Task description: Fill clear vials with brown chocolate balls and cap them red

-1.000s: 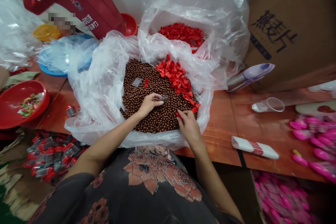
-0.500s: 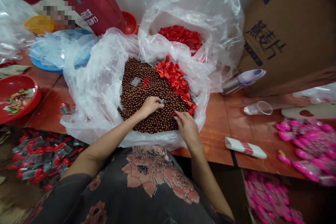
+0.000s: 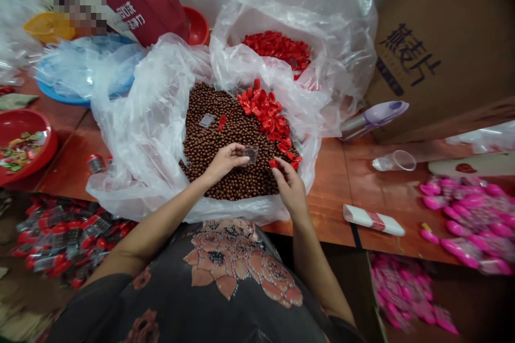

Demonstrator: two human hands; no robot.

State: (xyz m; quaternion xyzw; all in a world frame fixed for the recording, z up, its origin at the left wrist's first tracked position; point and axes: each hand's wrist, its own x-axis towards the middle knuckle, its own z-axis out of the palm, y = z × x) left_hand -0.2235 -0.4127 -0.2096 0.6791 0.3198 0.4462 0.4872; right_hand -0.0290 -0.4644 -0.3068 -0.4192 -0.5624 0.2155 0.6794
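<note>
Brown chocolate-like balls (image 3: pixel 231 187) fill an open clear plastic bag (image 3: pixel 137 128). Just above them my left hand (image 3: pixel 226 162) pinches a small clear plastic case (image 3: pixel 251 155) that looks see-through. To its right, my right hand (image 3: pixel 290 185) holds a red plastic cap (image 3: pixel 273 163) between thumb and fingertips, apart from the case. A heap of red caps (image 3: pixel 267 112) lies on the balls at the right. Another clear case (image 3: pixel 207 120) and a single red cap (image 3: pixel 221 122) rest on the balls farther back.
Behind stands a second bag (image 3: pixel 298 5) of red pieces. A red bowl (image 3: pixel 50 144) and blue basin (image 3: pixel 64 97) are at left, filled red-capped cases (image 3: pixel 68 236) below. Rightward are a purple-handled scoop (image 3: pixel 378 115), clear cup (image 3: pixel 402 161), carton (image 3: pixel 454 59) and pink packs (image 3: pixel 475 214).
My left hand has turned the clear case so more of it shows, lifted off the balls. My right hand has moved slightly up with the red cap. The view has shifted a little.
</note>
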